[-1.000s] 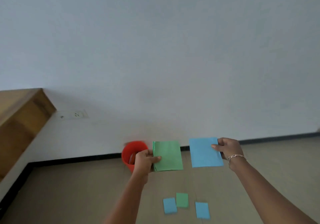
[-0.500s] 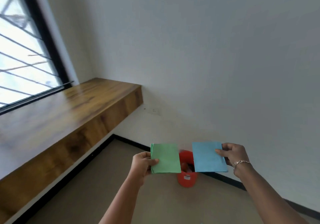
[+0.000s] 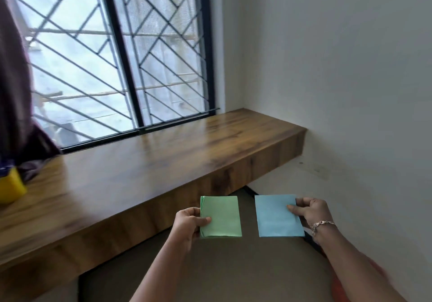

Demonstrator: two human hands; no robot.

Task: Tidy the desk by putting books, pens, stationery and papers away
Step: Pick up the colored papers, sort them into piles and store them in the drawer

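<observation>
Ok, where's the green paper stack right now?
In the head view, the green paper stack is low centre, gripped by the left hand, just left of the blue paper in the right hand, in front of the wooden desk.

Your left forearm point(image 3: 163, 266) and right forearm point(image 3: 350, 262) are bare. A thin, silver-coloured chain bracelet point(image 3: 323, 224) with small links circles your wrist just behind the right hand point(image 3: 312, 214).

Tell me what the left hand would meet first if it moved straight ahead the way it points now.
Probably the front edge of the wooden desk: the left hand, holding the green papers, points up toward it, with nothing visible between. Depth is unclear.
</observation>
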